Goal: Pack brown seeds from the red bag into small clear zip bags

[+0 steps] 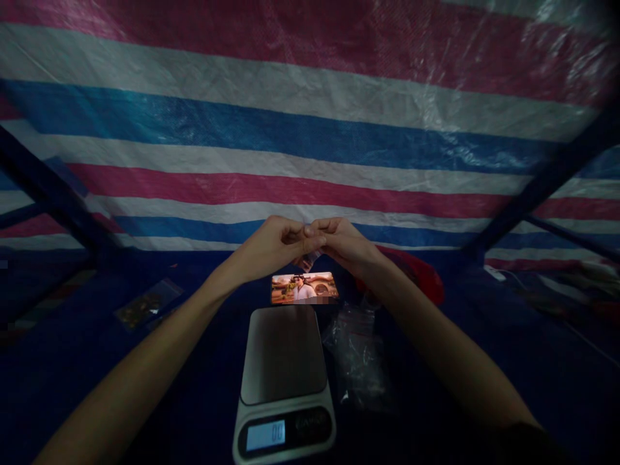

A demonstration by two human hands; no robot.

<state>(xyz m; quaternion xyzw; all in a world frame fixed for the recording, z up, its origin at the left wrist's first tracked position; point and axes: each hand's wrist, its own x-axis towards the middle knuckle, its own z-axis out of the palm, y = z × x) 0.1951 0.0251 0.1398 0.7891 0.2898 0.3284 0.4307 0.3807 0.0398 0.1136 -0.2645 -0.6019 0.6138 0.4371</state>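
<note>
My left hand [285,244] and my right hand [343,244] meet in front of me, fingertips pinched together. Between them hangs a small clear plastic bag [312,258], mostly hidden by the fingers; its contents look brownish but are hard to make out. Just below the hands, a phone [304,289] lies sideways with a lit video picture. Nearer to me stands a kitchen scale [285,355] with a bare metal plate, its display reading 0.0.
Clear zip bags [361,355] lie right of the scale, under my right forearm. Behind that arm is a red plastic bag [421,274]. At left, a zip bag [148,305] holds small brownish pieces. Striped sheeting [290,148] rises behind, with dark frame bars on both sides.
</note>
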